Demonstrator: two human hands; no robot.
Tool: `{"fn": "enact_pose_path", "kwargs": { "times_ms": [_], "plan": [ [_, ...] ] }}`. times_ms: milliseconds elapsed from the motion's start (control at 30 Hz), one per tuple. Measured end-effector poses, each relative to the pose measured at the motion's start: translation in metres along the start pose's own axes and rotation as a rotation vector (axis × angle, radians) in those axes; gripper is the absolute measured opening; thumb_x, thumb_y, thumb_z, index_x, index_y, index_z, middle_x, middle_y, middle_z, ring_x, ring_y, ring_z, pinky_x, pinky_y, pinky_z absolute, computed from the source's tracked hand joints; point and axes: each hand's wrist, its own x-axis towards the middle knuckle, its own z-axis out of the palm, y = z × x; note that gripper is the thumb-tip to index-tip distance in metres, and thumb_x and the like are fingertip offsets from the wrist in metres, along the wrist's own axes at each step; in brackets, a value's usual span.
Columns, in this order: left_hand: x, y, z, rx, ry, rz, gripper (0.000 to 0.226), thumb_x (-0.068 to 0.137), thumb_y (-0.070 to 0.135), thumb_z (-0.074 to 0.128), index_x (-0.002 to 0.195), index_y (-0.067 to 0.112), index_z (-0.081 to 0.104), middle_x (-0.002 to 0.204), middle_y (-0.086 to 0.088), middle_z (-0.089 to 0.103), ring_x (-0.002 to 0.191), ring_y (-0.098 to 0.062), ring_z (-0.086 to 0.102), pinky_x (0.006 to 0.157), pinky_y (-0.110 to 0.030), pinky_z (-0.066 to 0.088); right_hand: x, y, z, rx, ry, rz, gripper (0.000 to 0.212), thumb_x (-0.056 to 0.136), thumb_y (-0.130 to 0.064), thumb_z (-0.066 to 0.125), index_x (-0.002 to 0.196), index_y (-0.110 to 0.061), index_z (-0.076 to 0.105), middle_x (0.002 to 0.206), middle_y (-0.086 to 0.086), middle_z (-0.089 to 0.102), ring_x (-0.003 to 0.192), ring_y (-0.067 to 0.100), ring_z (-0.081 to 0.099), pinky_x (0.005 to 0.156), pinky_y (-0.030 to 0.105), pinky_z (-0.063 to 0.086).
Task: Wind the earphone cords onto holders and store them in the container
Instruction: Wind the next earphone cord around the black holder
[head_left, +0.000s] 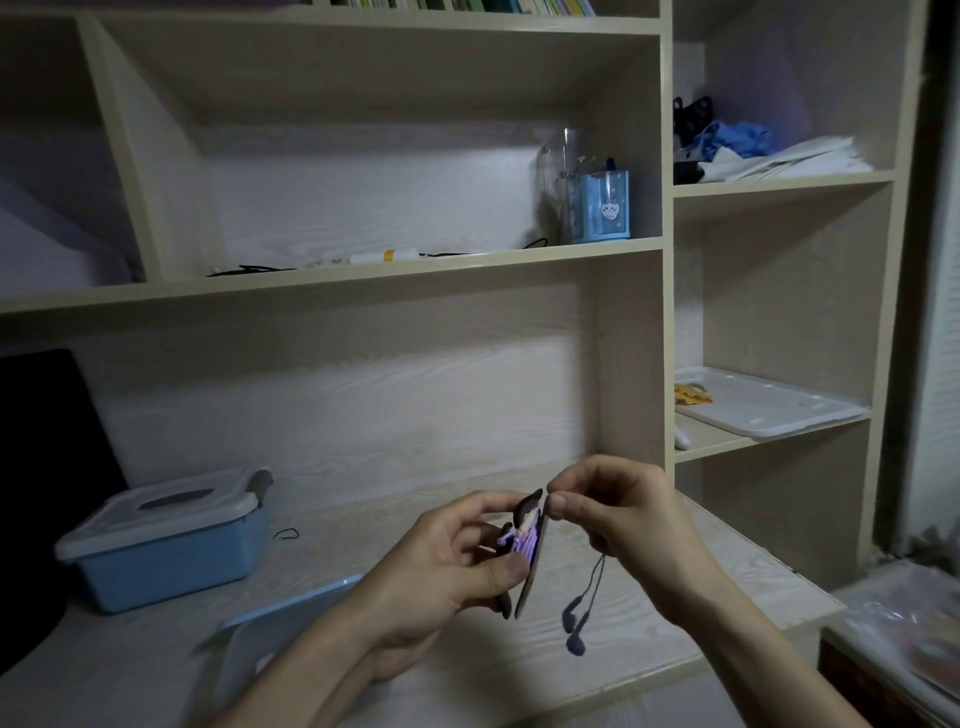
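Observation:
My left hand grips a flat cord holder with a cartoon figure on it, held upright above the desk. Purple cord is wound around the holder's middle. My right hand pinches the earphone cord at the holder's top edge. Two purple earbuds hang on their cord below my right hand. A blue container with a pale lid stands shut on the desk at the left.
A blue flat lid or board lies on the desk near my left forearm. A small black cord loop lies beside the container. A dark screen stands far left. Shelves above hold a blue pen holder and a white tray.

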Motion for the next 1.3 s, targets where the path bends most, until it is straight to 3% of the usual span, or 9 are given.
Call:
{"fn": "enact_pose_path", "kwargs": {
  "times_ms": [167, 300, 433, 600, 900, 1067, 1300],
  "plan": [
    [0.003, 0.001, 0.002, -0.148, 0.048, -0.012, 0.047, 0.073, 0.006, 0.078, 0.117, 0.02, 0.067, 0.099, -0.018, 0.062, 0.078, -0.022, 0.056, 0.066, -0.031, 0.053, -0.011, 0.016, 0.009, 0.065, -0.01, 0.11, 0.011, 0.083, -0.008, 0.074, 0.078, 0.002, 0.071, 0.06, 0.008, 0.064, 0.046, 0.011, 0.037, 0.042, 0.023, 0.026],
    [0.007, 0.002, 0.001, -0.208, 0.153, 0.01, 0.052, 0.066, 0.005, 0.077, 0.116, 0.017, 0.064, 0.096, -0.018, 0.065, 0.081, -0.028, 0.063, 0.072, -0.037, 0.055, -0.024, 0.03, 0.021, 0.169, -0.016, 0.192, 0.011, 0.085, 0.0, 0.07, 0.078, 0.008, 0.067, 0.061, 0.014, 0.064, 0.043, 0.014, 0.036, 0.043, 0.025, 0.022],
    [0.011, 0.003, 0.002, -0.21, 0.231, 0.024, 0.047, 0.076, -0.011, 0.07, 0.117, 0.011, 0.062, 0.087, -0.014, 0.062, 0.063, -0.017, 0.065, 0.058, -0.026, 0.055, -0.037, 0.039, 0.033, 0.156, -0.064, 0.2, 0.006, 0.085, 0.004, 0.068, 0.08, 0.004, 0.07, 0.064, 0.015, 0.067, 0.041, 0.015, 0.044, 0.039, 0.023, 0.032],
    [0.012, 0.0, -0.002, -0.066, 0.335, 0.053, 0.046, 0.075, -0.01, 0.073, 0.113, 0.015, 0.064, 0.09, -0.015, 0.065, 0.068, -0.019, 0.063, 0.059, -0.026, 0.054, -0.051, 0.038, 0.042, -0.004, -0.071, 0.192, 0.015, 0.084, -0.004, 0.07, 0.081, -0.014, 0.08, 0.064, 0.009, 0.072, 0.046, 0.014, 0.053, 0.043, 0.028, 0.045],
    [0.008, -0.003, -0.004, 0.161, 0.333, 0.083, 0.046, 0.075, -0.004, 0.076, 0.105, 0.029, 0.067, 0.09, -0.015, 0.066, 0.068, -0.016, 0.068, 0.06, -0.022, 0.051, -0.054, 0.019, 0.04, -0.266, -0.02, -0.015, 0.013, 0.084, -0.015, 0.07, 0.074, -0.021, 0.075, 0.061, -0.003, 0.067, 0.044, 0.004, 0.049, 0.044, 0.017, 0.039],
    [0.009, -0.004, -0.004, 0.181, 0.308, 0.063, 0.046, 0.076, -0.001, 0.076, 0.104, 0.035, 0.068, 0.088, -0.009, 0.066, 0.071, -0.019, 0.065, 0.062, -0.026, 0.048, -0.042, 0.011, 0.034, -0.514, 0.086, -0.304, 0.011, 0.081, -0.016, 0.072, 0.074, -0.025, 0.073, 0.064, -0.008, 0.066, 0.055, 0.008, 0.055, 0.053, 0.013, 0.038],
    [0.007, 0.006, -0.003, 0.192, 0.245, 0.048, 0.047, 0.077, -0.002, 0.075, 0.111, 0.029, 0.067, 0.087, -0.004, 0.064, 0.07, -0.018, 0.062, 0.061, -0.025, 0.049, -0.016, -0.006, 0.025, -0.721, 0.079, -0.523, 0.006, 0.084, -0.016, 0.072, 0.083, -0.022, 0.073, 0.075, -0.009, 0.063, 0.063, 0.009, 0.056, 0.057, 0.028, 0.046]
  ]
}}
